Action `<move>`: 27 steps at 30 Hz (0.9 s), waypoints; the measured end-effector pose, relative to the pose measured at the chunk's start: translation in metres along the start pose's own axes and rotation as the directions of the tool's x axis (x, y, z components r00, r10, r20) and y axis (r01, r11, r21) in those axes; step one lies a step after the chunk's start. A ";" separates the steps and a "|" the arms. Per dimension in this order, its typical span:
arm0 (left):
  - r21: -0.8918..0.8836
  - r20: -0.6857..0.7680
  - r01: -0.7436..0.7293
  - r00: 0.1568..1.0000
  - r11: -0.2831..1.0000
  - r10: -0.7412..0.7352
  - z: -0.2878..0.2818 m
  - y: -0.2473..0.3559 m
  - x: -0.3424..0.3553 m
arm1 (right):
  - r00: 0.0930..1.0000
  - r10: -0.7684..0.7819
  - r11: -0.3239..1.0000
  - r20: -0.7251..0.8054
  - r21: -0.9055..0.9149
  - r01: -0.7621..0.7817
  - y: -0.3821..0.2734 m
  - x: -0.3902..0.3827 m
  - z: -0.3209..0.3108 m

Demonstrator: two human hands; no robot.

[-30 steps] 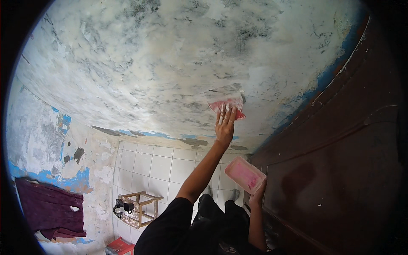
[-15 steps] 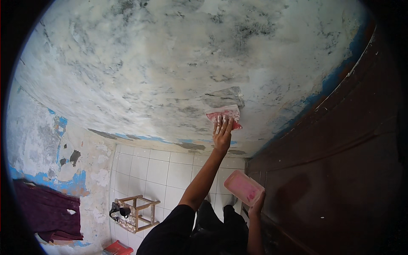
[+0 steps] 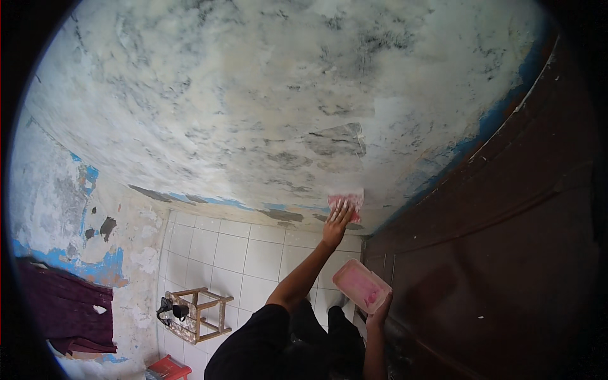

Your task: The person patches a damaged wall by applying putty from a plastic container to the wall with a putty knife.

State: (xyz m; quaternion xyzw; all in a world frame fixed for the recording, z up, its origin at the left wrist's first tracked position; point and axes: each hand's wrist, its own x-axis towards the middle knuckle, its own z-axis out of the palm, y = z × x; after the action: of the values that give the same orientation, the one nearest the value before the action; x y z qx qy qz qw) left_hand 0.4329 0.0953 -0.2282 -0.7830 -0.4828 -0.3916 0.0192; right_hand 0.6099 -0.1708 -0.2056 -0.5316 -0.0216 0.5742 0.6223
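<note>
Presently, the left hand (image 3: 339, 217) holds a paste-smeared red spreader (image 3: 346, 197) against the wall (image 3: 253, 114), fingers laid along its face; the thumb cannot be made out. Compared with half a second ago, hand and spreader sit lower, with more wall between them and the dark, sharp-edged patch (image 3: 335, 139) above. Below and right of that grip, the right hand (image 3: 379, 311) is closed on the near corner of a pink box (image 3: 352, 294), held much as before.

The wall stretches wide above and left of the spreader; its bottom edge lies close under the left hand. A dark brown panel (image 3: 481, 266) runs just right of the right hand. White floor tiles (image 3: 259, 256) spread left of the box.

Counting outward from the grip: one spreader, one box, one wooden stool (image 3: 188, 327) at lower left bearing a black item (image 3: 180, 311), one red item (image 3: 170, 367) beyond it, and one purple cloth (image 3: 76, 304) far left.
</note>
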 end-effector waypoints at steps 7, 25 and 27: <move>-0.032 -0.397 0.048 0.916 0.998 -0.057 -0.075 0.029 0.059 | 0.997 -0.046 0.998 0.064 -0.028 0.048 -0.005 -0.001 0.008; 0.065 -0.144 -0.049 0.988 0.997 0.058 -0.011 0.019 0.011 | 0.999 -0.053 0.996 0.007 -0.069 0.053 0.002 0.008 -0.013; 0.051 -0.172 -0.031 0.984 0.998 0.039 -0.031 0.020 0.016 | 0.998 -0.064 0.995 0.006 -0.081 0.064 0.003 0.011 -0.017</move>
State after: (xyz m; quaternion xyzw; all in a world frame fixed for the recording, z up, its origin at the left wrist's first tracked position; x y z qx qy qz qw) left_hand 0.4334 0.0845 -0.1898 -0.7538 -0.4748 -0.4459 0.0866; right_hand 0.6227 -0.1738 -0.2216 -0.5545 -0.0626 0.5535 0.6183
